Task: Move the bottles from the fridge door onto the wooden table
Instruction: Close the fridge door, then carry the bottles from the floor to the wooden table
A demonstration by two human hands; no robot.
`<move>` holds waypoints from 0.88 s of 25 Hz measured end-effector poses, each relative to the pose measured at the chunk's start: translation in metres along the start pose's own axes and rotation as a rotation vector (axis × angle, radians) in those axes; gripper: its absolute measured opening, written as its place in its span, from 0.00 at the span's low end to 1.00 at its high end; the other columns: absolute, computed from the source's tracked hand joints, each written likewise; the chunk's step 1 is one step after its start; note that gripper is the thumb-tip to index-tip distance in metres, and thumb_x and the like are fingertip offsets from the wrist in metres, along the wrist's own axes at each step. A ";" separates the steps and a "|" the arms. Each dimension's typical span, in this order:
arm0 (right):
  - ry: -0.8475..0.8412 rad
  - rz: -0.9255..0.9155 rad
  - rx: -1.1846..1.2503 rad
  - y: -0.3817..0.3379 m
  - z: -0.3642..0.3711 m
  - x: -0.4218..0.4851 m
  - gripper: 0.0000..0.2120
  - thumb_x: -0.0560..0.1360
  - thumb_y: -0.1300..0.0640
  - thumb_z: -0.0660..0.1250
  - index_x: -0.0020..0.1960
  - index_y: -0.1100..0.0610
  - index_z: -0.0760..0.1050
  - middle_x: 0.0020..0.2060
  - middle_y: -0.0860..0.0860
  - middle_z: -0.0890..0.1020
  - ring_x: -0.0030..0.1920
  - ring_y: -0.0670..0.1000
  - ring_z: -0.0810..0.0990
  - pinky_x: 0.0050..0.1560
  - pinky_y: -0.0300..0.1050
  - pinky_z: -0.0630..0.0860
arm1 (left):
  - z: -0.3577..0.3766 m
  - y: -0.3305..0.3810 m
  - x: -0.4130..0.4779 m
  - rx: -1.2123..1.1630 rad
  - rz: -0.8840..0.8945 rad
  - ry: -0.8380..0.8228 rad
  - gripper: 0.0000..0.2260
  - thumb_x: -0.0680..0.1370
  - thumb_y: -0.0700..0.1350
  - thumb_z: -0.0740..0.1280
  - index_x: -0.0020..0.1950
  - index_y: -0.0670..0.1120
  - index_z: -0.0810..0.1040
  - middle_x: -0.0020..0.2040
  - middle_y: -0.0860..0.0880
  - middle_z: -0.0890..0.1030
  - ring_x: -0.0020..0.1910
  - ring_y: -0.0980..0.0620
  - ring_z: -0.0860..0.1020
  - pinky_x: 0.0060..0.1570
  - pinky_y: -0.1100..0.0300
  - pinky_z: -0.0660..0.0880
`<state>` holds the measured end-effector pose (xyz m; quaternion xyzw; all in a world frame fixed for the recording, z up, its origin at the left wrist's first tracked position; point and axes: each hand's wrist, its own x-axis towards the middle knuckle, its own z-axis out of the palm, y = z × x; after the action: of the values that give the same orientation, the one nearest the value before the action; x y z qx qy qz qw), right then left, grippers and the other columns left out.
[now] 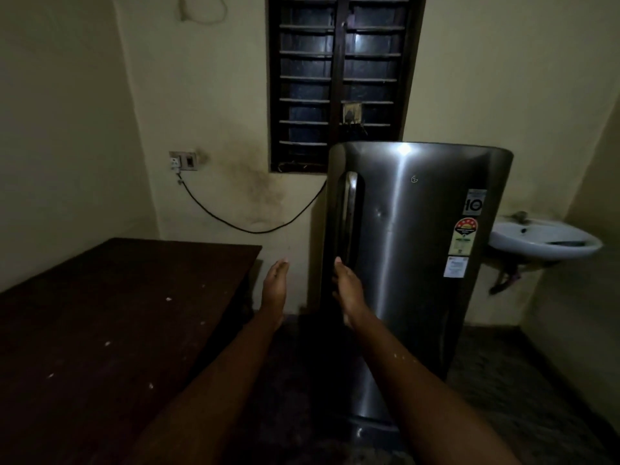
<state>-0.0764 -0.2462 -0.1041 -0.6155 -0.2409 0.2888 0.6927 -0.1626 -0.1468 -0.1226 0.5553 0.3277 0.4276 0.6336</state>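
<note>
A: What are the principal elements?
B: The wooden table (100, 313) is at lower left. The fridge door (412, 263) stands closed to its right, so its contents are hidden.
A: And the hands?
B: The right hand (347, 290), fingers extended and grasping nothing, lies at the door's left edge just below the handle (349, 216); contact cannot be told. The left hand (275, 286), flat and released, is between table and fridge.
</note>
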 end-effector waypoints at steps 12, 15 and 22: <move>0.006 0.034 0.059 0.009 0.013 -0.342 0.24 0.80 0.45 0.51 0.70 0.58 0.64 0.68 0.57 0.71 0.61 0.50 0.72 0.55 0.42 0.65 | -0.121 0.014 -0.274 -0.009 -0.081 -0.109 0.32 0.70 0.65 0.62 0.68 0.50 0.69 0.69 0.49 0.71 0.68 0.48 0.69 0.70 0.46 0.64; 0.014 0.046 0.073 0.007 0.002 -0.399 0.24 0.80 0.46 0.51 0.70 0.58 0.64 0.68 0.57 0.71 0.65 0.53 0.70 0.56 0.42 0.64 | -0.133 0.027 -0.337 -0.041 -0.096 -0.111 0.32 0.69 0.65 0.62 0.69 0.51 0.69 0.70 0.49 0.70 0.69 0.49 0.68 0.71 0.47 0.63; -0.046 0.125 0.048 0.029 -0.051 -0.509 0.24 0.79 0.45 0.53 0.70 0.57 0.64 0.67 0.55 0.72 0.66 0.54 0.70 0.56 0.42 0.65 | -0.140 0.027 -0.488 0.016 -0.119 0.039 0.22 0.80 0.54 0.56 0.70 0.45 0.66 0.73 0.48 0.66 0.72 0.48 0.63 0.65 0.58 0.60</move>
<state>-0.4095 -0.6350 -0.1283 -0.6059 -0.2108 0.3514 0.6819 -0.4970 -0.5292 -0.1485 0.5314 0.3760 0.3973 0.6468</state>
